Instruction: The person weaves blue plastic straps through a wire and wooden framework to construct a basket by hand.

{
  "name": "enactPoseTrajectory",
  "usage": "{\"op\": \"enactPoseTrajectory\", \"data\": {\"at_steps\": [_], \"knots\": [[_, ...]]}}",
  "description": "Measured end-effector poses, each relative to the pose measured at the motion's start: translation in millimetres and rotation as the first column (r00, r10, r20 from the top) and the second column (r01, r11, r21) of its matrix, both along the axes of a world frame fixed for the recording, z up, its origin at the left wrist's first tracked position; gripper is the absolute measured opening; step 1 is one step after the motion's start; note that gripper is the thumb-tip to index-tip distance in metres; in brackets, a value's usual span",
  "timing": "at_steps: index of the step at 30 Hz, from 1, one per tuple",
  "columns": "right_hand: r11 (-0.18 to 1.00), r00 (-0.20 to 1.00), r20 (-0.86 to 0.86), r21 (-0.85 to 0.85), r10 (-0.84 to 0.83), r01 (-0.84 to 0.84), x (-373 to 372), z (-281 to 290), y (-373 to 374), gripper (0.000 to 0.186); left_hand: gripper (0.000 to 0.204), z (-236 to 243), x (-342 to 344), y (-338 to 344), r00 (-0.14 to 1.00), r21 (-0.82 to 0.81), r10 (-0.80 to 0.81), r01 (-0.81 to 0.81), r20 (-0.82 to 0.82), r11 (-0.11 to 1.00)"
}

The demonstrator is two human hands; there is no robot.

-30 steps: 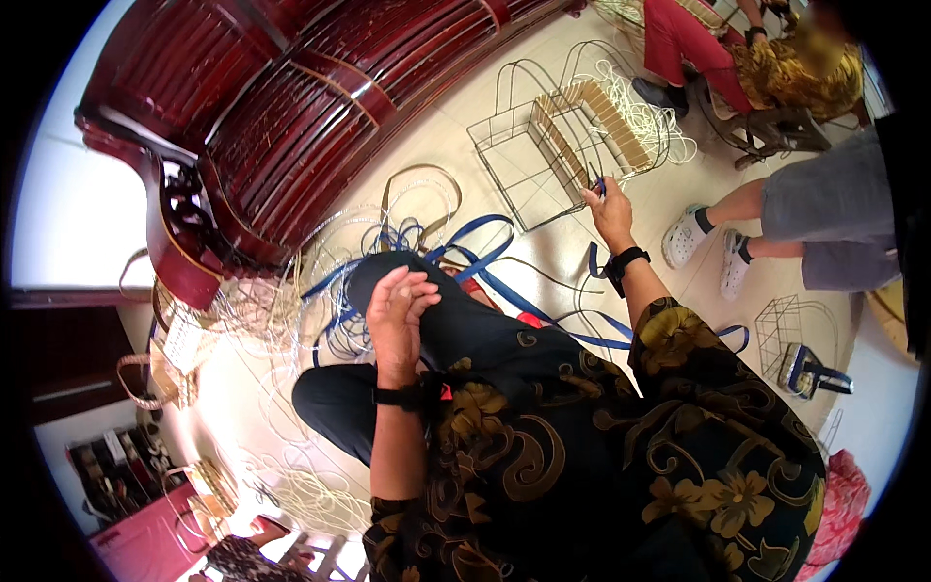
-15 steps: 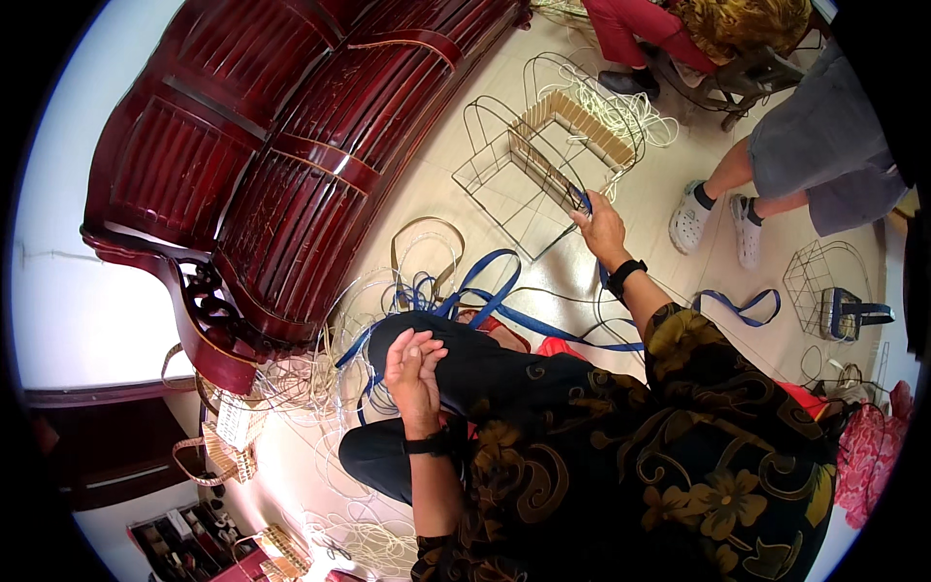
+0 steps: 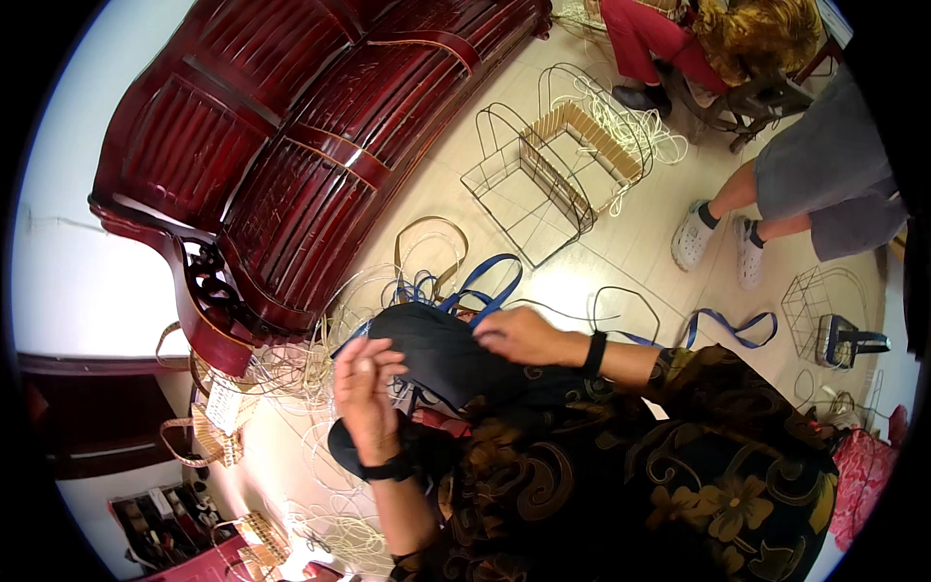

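My left hand (image 3: 365, 386) hovers beside my dark-trousered left knee, its fingers apart and holding nothing visible. My right hand (image 3: 514, 336) is over the dark trouser leg (image 3: 441, 364) with curled fingers, just by the blue strap (image 3: 499, 275); what is between the fingers is too small to make out. Loose blue and pale strands lie tangled on the floor around my knees. Farther forward stands a wire basket frame (image 3: 509, 184), joined by or touching another with a tan woven side (image 3: 606, 145).
A dark-red wooden bench (image 3: 320, 145) runs along the left. Pale cord (image 3: 659, 145) lies beyond the frames. At right are a person's grey shorts and white clogs (image 3: 693, 238), a small wire basket (image 3: 805, 306) and another person in red trousers (image 3: 630, 44). Woven baskets (image 3: 218, 432) sit at lower left.
My right hand has drawn back from the wire frame to my leg, curled fingers now near the blue strap. My left hand's fingers have spread a little and it has shifted left.
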State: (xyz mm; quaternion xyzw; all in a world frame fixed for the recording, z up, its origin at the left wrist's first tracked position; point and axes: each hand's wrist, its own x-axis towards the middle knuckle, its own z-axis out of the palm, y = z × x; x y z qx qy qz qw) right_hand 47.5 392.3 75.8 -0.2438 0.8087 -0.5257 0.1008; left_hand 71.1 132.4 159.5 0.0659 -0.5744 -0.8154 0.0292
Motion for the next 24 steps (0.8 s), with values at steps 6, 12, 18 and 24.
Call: {"op": "enactPoseTrajectory", "data": {"at_steps": [6, 12, 18, 24], "knots": [[0.914, 0.868, -0.300, 0.039, 0.397, -0.404, 14, 45, -77, 0.017, 0.043, 108, 34, -35, 0.930, -0.214, 0.026, -0.112, -0.366, 0.970], [0.651, 0.678, -0.194, 0.549, 0.709, -0.524, 27, 14, -105, 0.018, 0.075, 203, 76, -52, 0.833, -0.435, -0.217, -0.031, -0.509, 0.900], [0.714, 0.720, -0.224, 0.491, 0.657, -0.499, 34, 16, -108, 0.021, 0.077, 219, 95, -38, 0.675, -0.599, -0.587, 0.261, -0.447, 0.757], [0.707, 0.709, -0.242, 0.515, 0.662, -0.485, 39, 16, -112, 0.029, 0.072, 194, 110, -21, 0.638, -0.643, -0.585, 0.180, -0.500, 0.745]]}}
